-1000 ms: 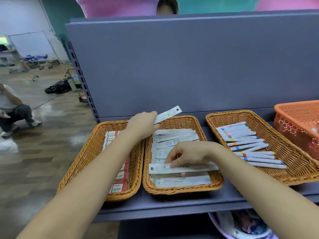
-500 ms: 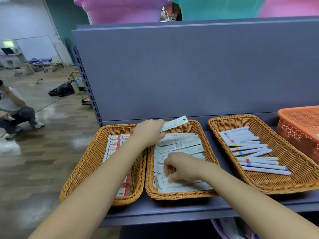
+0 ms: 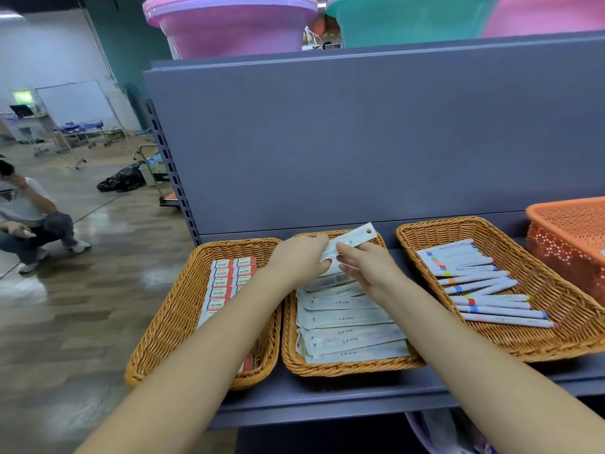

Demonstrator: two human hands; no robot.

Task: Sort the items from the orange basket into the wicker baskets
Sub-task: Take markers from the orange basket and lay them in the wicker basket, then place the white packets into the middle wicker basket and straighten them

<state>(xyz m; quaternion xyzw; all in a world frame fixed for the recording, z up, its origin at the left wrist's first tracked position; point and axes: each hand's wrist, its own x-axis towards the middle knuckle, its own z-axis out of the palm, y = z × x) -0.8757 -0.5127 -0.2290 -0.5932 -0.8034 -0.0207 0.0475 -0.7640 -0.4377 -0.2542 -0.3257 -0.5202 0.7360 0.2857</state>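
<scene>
Head view has your left hand [image 3: 302,258] closed round a white packet [image 3: 352,240] above the far rim of the middle wicker basket [image 3: 343,367]; your right hand [image 3: 366,268] pinches, it seems, its near end. Stacked packets [image 3: 350,322] fill that basket. The orange basket [image 3: 569,234] sits at the shelf's right edge.

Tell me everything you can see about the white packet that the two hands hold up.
The white packet is a long, flat strip with a small round hang hole near its far right end. It looks like paper or thin plastic. It is tilted, right end higher, above the back of the middle wicker basket. The left hand grips its left end, and the right hand touches it from below with its fingertips.
</scene>
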